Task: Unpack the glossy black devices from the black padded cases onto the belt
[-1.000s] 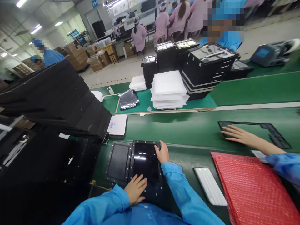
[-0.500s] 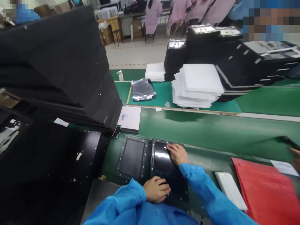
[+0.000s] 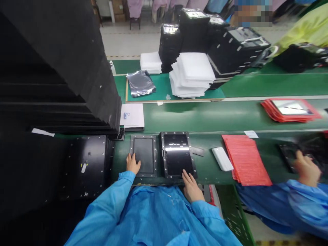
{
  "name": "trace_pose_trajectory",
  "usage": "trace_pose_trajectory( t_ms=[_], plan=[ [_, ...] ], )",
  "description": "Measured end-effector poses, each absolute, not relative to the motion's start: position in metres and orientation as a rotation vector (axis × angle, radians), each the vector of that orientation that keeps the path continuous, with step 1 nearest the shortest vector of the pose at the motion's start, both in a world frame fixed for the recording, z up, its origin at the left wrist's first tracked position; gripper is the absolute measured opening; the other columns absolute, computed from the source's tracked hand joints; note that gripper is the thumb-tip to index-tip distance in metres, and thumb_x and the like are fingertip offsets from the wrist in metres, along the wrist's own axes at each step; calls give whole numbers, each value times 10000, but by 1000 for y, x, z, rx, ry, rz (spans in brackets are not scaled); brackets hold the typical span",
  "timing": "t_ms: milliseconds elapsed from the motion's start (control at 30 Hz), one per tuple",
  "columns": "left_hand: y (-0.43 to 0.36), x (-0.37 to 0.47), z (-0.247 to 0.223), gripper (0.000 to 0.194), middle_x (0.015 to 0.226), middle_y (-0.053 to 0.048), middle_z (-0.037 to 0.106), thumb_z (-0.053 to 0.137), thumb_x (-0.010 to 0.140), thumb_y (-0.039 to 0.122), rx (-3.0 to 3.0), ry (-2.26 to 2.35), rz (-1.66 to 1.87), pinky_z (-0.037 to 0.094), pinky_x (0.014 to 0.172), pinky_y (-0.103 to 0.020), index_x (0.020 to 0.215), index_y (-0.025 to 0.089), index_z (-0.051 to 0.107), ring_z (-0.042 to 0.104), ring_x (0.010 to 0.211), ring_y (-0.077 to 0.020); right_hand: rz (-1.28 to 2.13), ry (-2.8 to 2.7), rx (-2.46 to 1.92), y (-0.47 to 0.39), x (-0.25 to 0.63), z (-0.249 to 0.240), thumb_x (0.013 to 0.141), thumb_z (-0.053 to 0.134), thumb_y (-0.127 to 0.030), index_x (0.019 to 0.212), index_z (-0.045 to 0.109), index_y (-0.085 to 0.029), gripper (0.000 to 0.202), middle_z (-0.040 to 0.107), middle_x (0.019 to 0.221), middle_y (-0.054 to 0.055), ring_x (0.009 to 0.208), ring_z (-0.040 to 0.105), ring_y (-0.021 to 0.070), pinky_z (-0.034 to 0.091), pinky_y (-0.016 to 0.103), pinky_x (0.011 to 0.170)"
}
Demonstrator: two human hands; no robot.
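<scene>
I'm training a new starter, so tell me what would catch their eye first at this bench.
The tall black stack looming at the left would likely strike them first. Next comes the bright red pile on the green bench, right of a white block. In front, two framed panels lie side by side, left hand at the duller panel, right hand at the glossier one.

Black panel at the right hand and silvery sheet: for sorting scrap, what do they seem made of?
Black panel: glossy face, likely glass or clear plastic, given the bright light reflections; I can't tell which.
Silvery sheet: probably foil or metallised film, shiny and creased.
</scene>
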State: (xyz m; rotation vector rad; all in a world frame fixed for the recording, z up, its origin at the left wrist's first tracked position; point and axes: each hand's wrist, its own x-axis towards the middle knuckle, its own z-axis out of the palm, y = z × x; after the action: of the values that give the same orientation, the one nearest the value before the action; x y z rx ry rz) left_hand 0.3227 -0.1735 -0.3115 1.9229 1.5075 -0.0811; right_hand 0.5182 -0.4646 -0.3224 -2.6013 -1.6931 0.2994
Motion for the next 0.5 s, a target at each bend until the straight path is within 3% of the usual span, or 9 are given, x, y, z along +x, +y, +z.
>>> trace_pose_trajectory(
  t_ms=[133, 300, 400, 500],
  plan=[
    [-191, 354, -303, 563, 1461, -215, 361, 654, 766, 290, 1722, 1686, -2, 291, 1115, -461, 1294, 153, 513, 297, 1396, -357, 507, -1619, -2789, -447, 510, -302, 754, 366, 13, 1262, 616, -187, 601, 488, 1410, 41, 1240, 509, 285, 588, 340, 791],
    [-198, 347, -285, 702, 1318, -163, 533, 692, 716, 311, 1506, 1522, 414, 384, 1065, -436, 1356, 174, 437, 484, 1273, -292, 715, -1536, -2610, -436, 531, -274, 763, 468, -62, 1259, 621, -198, 537, 512, 1386, 64, 1182, 542, 308, 526, 434, 916],
    [-210, 343, -267, 635, 1177, -131, 641, 705, 670, 363, 1339, 1295, 547, 472, 982, -407, 1251, 153, 554, 589, 1148, -269, 794, -1306, -2288, -427, 544, -268, 829, 534, -262, 1237, 634, -198, 425, 573, 1320, 97, 1159, 558, 307, 471, 487, 981],
    [-238, 357, -237, 476, 1007, -125, 718, 698, 659, 450, 1292, 1193, 493, 522, 903, -420, 1006, 124, 695, 663, 993, -281, 1059, -933, -1794, -401, 551, -269, 838, 544, -504, 1268, 603, -202, 528, 613, 1264, 111, 1126, 591, 290, 501, 464, 932]
  ],
)
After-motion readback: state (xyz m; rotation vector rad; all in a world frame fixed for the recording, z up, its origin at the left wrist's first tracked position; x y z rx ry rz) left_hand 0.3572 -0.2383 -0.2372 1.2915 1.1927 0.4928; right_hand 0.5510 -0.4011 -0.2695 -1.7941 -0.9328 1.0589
